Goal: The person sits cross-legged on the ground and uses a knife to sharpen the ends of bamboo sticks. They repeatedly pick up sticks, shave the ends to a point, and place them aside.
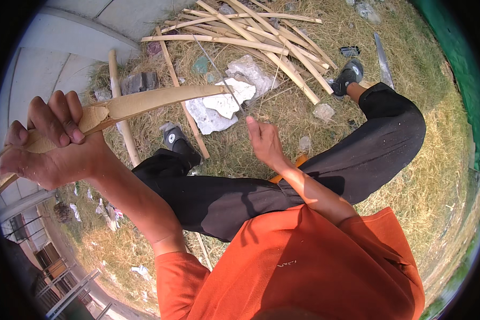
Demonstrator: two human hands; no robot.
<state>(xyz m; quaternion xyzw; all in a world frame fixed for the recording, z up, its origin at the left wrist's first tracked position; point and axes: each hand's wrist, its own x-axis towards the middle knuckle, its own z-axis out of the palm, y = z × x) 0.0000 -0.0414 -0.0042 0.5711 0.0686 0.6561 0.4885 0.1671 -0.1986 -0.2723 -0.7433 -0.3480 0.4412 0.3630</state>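
Observation:
My left hand [56,133] is raised at the left, its fingers wrapped round a split bamboo strip [160,103]. The strip has a node just past my fingers and reaches right, its far end above a pale stone slab [210,114]. In front of my lap, my right hand [265,140] is closed, thumb upward. From beside that thumb a long, thin dark blade [216,70], seen nearly edge-on, runs up and left, crossing the strip's end in view. Its handle is hidden in my fist. Whether blade and strip touch, I cannot tell.
Several split bamboo strips [240,40] lie piled on dry grass ahead. A bamboo pole [124,125] and a narrow strip [189,125] lie nearer left. Another long metal blade [382,61] rests beyond my right shoe [351,73]. A pale wall [64,48] bounds the left.

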